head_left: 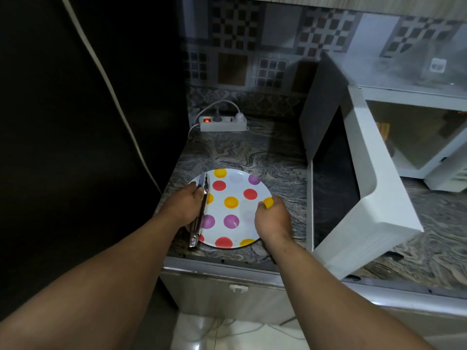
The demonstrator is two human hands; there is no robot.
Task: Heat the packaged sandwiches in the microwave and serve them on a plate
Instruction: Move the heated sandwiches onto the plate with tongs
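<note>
I see my left hand (185, 207) at the left rim of the plate (236, 210), fingers curled around a pair of metal tongs (199, 213) that lie along that rim, arms pressed close together, tips pointing far and hinge end near. Whether the same fingers also pinch the plate edge I cannot tell; the knuckles hide them. My right hand (273, 221) is at the plate's right rim, thumb laid on top of the edge over a yellow dot, the other fingers curled down and out of sight beside or beneath the rim. The plate, white with red, yellow and purple dots, sits on the marbled countertop (252, 150) near its front edge and carries no food. Just right of it the microwave (417, 137) stands with its door (366, 188) swung wide toward me. Something yellowish shows inside the cavity, too dim to identify. Far left, against the tiled wall, lies a power strip (222, 122) with its red switch lit.
</note>
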